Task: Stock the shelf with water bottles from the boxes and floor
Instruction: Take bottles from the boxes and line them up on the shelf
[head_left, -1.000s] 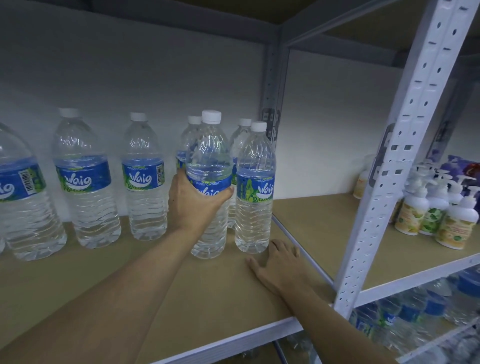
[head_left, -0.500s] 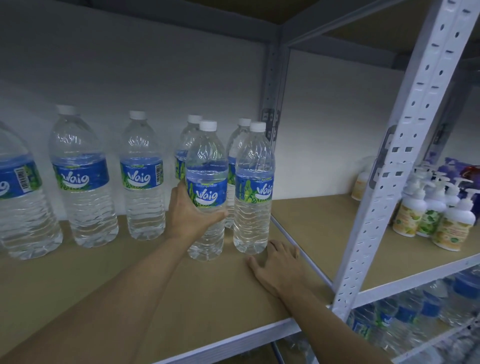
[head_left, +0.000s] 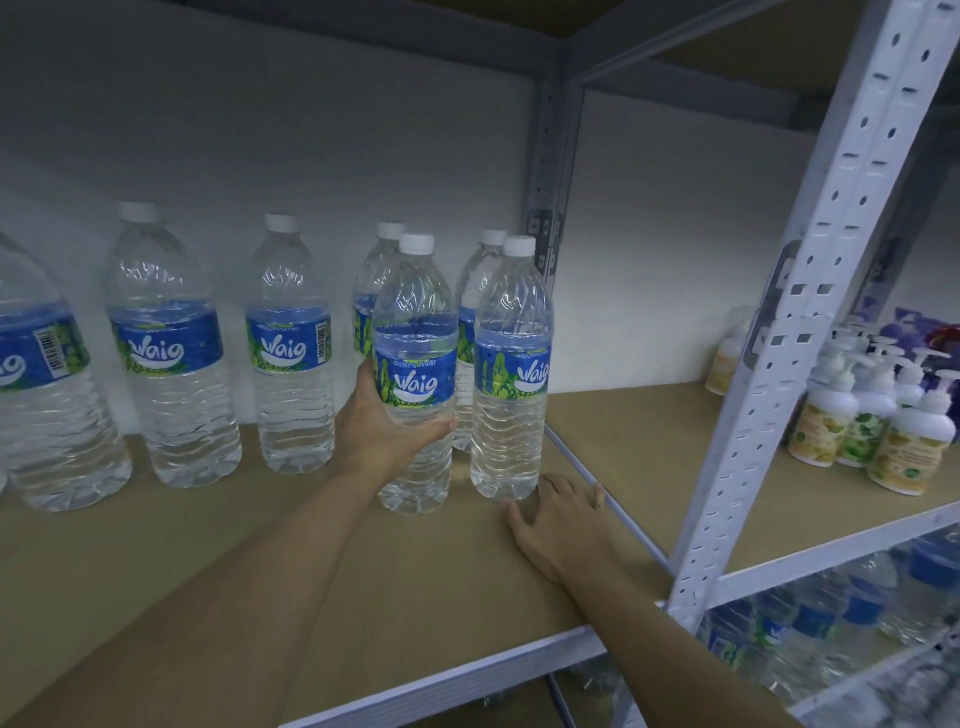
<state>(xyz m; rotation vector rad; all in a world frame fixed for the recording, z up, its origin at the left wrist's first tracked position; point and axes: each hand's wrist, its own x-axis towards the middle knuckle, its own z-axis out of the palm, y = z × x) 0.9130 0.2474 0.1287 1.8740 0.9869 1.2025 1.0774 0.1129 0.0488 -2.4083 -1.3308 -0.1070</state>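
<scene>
On shelf (head_left: 260, 597) | left hand (head_left: 382, 426) grips upright bottle (head_left: 415, 322) | right hand (head_left: 558, 525) flat, released, nearby

The left hand (head_left: 382, 421) grips a water bottle (head_left: 415, 332) standing on the shelf (head_left: 415, 571).
The right hand (head_left: 558, 525) lies flat at the bottle's 4 o'clock.

Shop stockroom, metal racking (head_left: 810, 322), bottled water (head_left: 291, 348), lotion bottles (head_left: 826, 421)

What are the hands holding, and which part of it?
The left hand grips a water bottle around its middle, at the lower edge of the blue label. The right hand holds nothing; it rests flat on the shelf.
</scene>
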